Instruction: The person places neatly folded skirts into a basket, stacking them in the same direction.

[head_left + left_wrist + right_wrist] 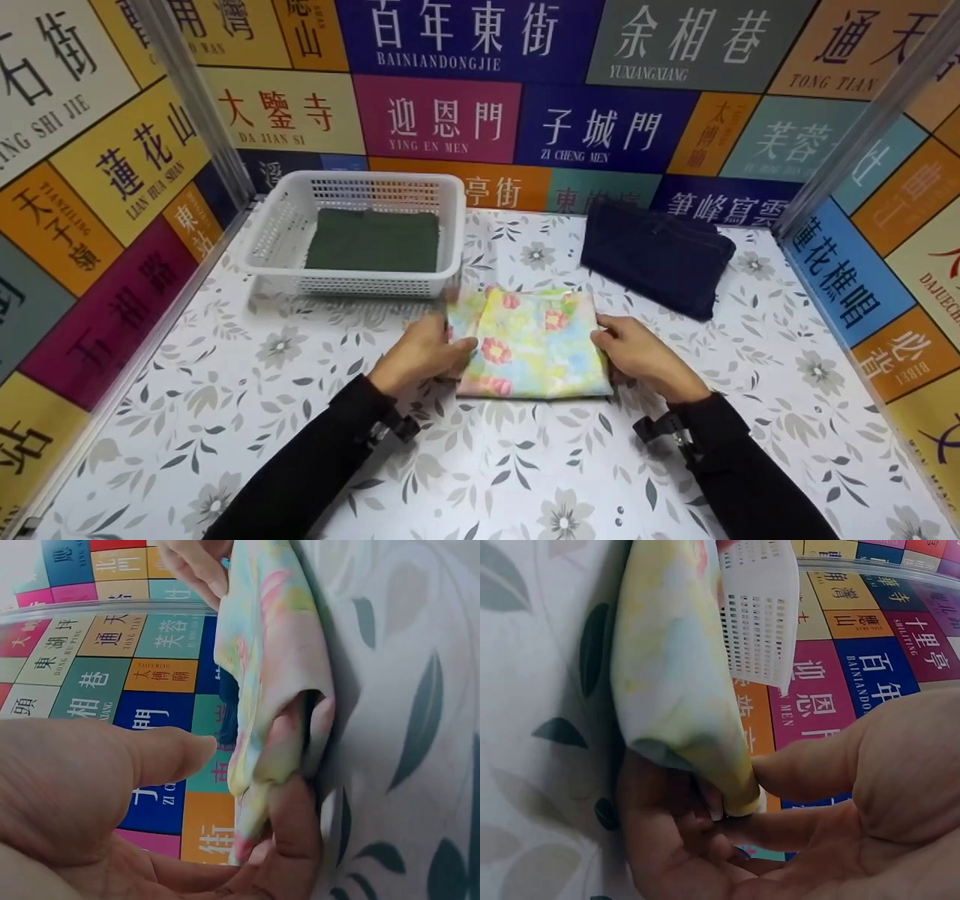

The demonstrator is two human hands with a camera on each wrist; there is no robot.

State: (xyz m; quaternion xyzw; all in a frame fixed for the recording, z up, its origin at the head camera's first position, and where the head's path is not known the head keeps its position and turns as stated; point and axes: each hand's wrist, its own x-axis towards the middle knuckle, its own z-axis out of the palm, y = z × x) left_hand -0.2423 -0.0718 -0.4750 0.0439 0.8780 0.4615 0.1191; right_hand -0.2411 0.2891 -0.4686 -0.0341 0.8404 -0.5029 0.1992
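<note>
A folded floral cloth [536,345] in yellow, pink and pale blue lies on the table in front of me. At its left edge is my left hand [424,352]. In the left wrist view the thumb [176,754] stands off the cloth, while the fingers [294,821] touch the folded edge from below. My right hand [645,354] pinches the right edge; the right wrist view has its thumb [802,769] on the fabric [675,667] and fingers tucked beneath. Some of these fingertips are hidden under the folds.
Behind the left hand stands a white plastic basket [262,259] with a folded dark green cloth [375,240] inside. A folded navy cloth [656,255] lies at the back right. Panels with printed lettering [442,116] wall in the flower-patterned table [300,420].
</note>
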